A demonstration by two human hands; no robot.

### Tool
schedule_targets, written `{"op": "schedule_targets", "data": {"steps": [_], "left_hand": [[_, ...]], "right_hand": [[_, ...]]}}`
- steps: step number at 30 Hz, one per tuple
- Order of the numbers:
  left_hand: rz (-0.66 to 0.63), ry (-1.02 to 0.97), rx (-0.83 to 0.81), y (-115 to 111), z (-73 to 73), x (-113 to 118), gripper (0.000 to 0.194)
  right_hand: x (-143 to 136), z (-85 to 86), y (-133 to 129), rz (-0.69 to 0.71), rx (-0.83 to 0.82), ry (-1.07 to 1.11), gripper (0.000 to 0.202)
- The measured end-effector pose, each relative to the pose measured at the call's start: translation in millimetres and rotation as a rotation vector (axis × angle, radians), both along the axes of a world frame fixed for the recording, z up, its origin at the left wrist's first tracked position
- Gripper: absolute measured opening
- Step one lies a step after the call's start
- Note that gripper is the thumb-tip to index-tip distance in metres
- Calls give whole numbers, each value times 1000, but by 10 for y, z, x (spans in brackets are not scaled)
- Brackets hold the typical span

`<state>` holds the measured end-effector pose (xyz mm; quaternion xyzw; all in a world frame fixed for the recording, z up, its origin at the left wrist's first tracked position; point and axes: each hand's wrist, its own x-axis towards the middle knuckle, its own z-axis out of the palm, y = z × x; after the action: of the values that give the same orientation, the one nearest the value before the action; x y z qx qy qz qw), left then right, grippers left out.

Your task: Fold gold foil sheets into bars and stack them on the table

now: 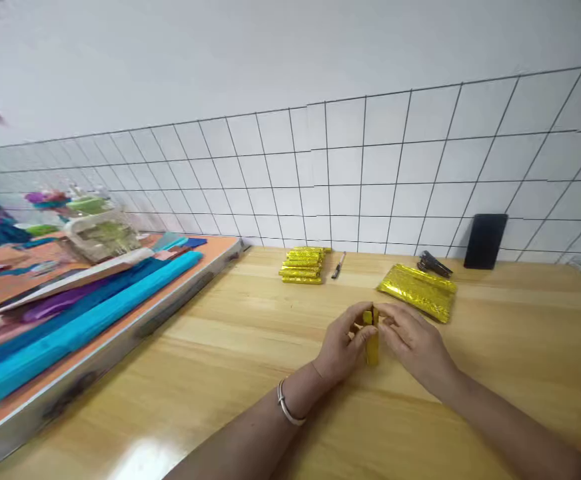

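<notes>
A narrow gold foil strip (372, 348) is held between my two hands above the wooden table (210, 373). My left hand (344, 343) is closed on its left side, thumb across the front. On the other side, my right hand (410, 337) has its bent fingers pressed at the strip's upper right edge. Beyond my right hand lies a flat piece of gold foil (418, 290). Several gold foil rolls (301, 267) are stacked farther back, with a pen (338, 265) just to their right.
A black stapler (434, 264) lies behind the flat foil. A black phone (485, 241) leans on the tiled wall. At the left, an orange-topped surface (223, 248) bears blue and purple paper rolls and a clear container (101, 235).
</notes>
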<state>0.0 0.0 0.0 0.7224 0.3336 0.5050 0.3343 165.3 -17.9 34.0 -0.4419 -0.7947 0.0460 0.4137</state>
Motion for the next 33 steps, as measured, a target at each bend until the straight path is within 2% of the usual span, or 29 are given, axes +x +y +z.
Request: {"op": "schedule_targets", "data": {"steps": [6,15,23,33], "left_hand": [[-20,1,65,-17,19,-30,36],[59,57,100,1,-27,-37,39],[105,32,72,-3,4,-19,37],[101,55,80,-18,29,-4,39]], "right_hand": [[10,-31,16,9,22,-14,31],[27,-57,21,61,78,-21,31],[48,-110,29,99,98,12,32],[51,-88,55,94,133,-36,33]]}}
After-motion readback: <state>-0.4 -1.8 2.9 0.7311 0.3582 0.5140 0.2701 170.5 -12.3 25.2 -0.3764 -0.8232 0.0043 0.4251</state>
